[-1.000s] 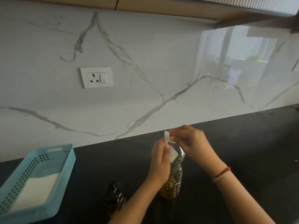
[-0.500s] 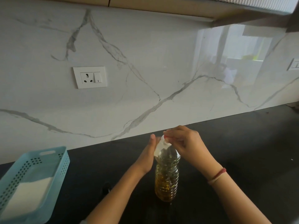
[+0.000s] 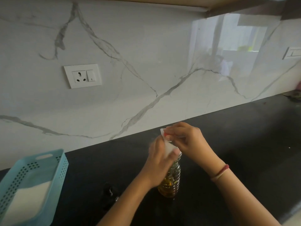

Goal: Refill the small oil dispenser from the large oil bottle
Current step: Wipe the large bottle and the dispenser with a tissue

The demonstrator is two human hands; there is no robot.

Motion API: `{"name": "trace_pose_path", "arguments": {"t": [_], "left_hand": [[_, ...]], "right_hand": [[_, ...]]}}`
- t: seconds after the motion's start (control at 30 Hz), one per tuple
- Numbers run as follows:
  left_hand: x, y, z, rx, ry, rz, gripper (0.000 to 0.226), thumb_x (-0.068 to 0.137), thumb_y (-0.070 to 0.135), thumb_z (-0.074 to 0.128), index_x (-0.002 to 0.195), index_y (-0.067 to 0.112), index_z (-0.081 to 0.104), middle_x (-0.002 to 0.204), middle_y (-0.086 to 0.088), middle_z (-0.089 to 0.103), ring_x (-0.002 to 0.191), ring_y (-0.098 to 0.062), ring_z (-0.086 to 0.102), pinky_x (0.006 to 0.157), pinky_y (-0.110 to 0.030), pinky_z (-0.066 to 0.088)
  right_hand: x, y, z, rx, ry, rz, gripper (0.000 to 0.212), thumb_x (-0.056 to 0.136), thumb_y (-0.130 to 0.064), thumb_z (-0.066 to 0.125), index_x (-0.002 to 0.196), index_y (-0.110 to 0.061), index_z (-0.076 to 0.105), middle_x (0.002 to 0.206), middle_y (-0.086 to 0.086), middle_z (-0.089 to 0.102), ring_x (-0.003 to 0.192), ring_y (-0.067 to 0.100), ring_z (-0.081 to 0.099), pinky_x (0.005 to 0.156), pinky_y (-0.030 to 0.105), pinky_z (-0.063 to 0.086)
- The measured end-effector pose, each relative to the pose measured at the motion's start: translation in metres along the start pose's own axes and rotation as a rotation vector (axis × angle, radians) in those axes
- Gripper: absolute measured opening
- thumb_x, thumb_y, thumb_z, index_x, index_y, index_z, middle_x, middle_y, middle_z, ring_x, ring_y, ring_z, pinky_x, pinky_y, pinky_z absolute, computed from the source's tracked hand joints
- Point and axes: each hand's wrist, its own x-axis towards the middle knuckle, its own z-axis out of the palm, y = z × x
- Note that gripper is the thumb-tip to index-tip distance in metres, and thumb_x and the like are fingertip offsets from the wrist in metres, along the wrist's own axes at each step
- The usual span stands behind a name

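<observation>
A clear ribbed bottle (image 3: pixel 171 181) holding golden oil stands upright on the black counter (image 3: pixel 236 144). A white paper piece (image 3: pixel 168 148) sits around its neck and mouth. My left hand (image 3: pixel 156 165) wraps the neck from the left, its thumb pressing the paper against the bottle. My right hand (image 3: pixel 187 141) is over the top and pinches the paper's upper edge. The bottle's mouth is hidden by my hands. A small dark bottle (image 3: pixel 108 191) stands to the left, partly behind my left forearm and hard to make out.
A light blue perforated basket (image 3: pixel 61 162) with a white sheet inside stands at the counter's left end. A marble backsplash with a wall socket (image 3: pixel 83 75) runs behind. Bare black counter stretches to the right.
My left hand has closed round the bottle's neck and paper, from lying flat beside it half a second ago. My right hand stays at the top. The camera shifted slightly.
</observation>
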Motion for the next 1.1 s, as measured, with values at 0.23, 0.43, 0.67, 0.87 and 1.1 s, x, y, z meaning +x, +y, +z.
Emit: {"name": "trace_pose_path", "arguments": {"t": [0.23, 0.43, 0.67, 0.87, 1.1], "left_hand": [[0.003, -0.02, -0.001, -0.073, 0.062, -0.05, 0.061, 0.083, 0.077, 0.015, 0.14, 0.056, 0.016, 0.153, 0.013, 0.022, 0.142, -0.006, 0.021, 0.114, -0.037, 0.026], [-0.004, -0.033, 0.017, 0.046, 0.528, 0.135, 0.023, 0.1, 0.031, 0.045, 0.12, 0.041, 0.047, 0.114, 0.022, 0.051, 0.105, -0.002, 0.058, 0.084, -0.021, 0.051], [-0.01, -0.027, 0.061, 0.458, 0.659, 0.149, 0.057, 0.1, 0.051, 0.024, 0.149, 0.023, 0.019, 0.152, -0.004, 0.033, 0.136, -0.021, 0.039, 0.109, -0.045, 0.038], [0.022, -0.011, 0.023, 0.134, 0.391, -0.055, 0.069, 0.079, 0.057, 0.065, 0.136, 0.027, 0.039, 0.125, 0.013, 0.047, 0.109, -0.002, 0.051, 0.088, -0.025, 0.049], [0.062, 0.01, -0.037, 0.002, -0.29, -0.126, 0.058, 0.066, 0.033, 0.083, 0.12, 0.026, 0.061, 0.12, 0.001, 0.064, 0.115, -0.014, 0.057, 0.098, -0.036, 0.05]], "right_hand": [[0.009, 0.001, -0.001, -0.042, -0.041, 0.015, 0.02, 0.086, -0.015, 0.067, 0.105, -0.014, 0.072, 0.1, -0.003, 0.067, 0.086, 0.003, 0.063, 0.08, 0.01, 0.05], [0.01, -0.004, 0.007, 0.001, -0.035, 0.016, 0.02, 0.086, -0.016, 0.067, 0.105, -0.014, 0.072, 0.099, -0.002, 0.067, 0.086, 0.005, 0.064, 0.08, 0.012, 0.052], [0.006, 0.001, 0.0, 0.043, -0.031, 0.03, 0.019, 0.085, -0.015, 0.068, 0.104, -0.014, 0.073, 0.099, -0.001, 0.068, 0.087, 0.007, 0.066, 0.081, 0.021, 0.055], [0.007, 0.002, -0.001, 0.043, -0.025, 0.051, 0.019, 0.085, -0.016, 0.069, 0.104, -0.014, 0.073, 0.098, -0.003, 0.067, 0.088, 0.006, 0.065, 0.082, 0.02, 0.054], [0.006, 0.001, -0.002, 0.005, -0.001, 0.049, 0.018, 0.083, -0.012, 0.071, 0.1, -0.011, 0.074, 0.099, 0.002, 0.069, 0.089, 0.009, 0.064, 0.082, 0.022, 0.053]]}}
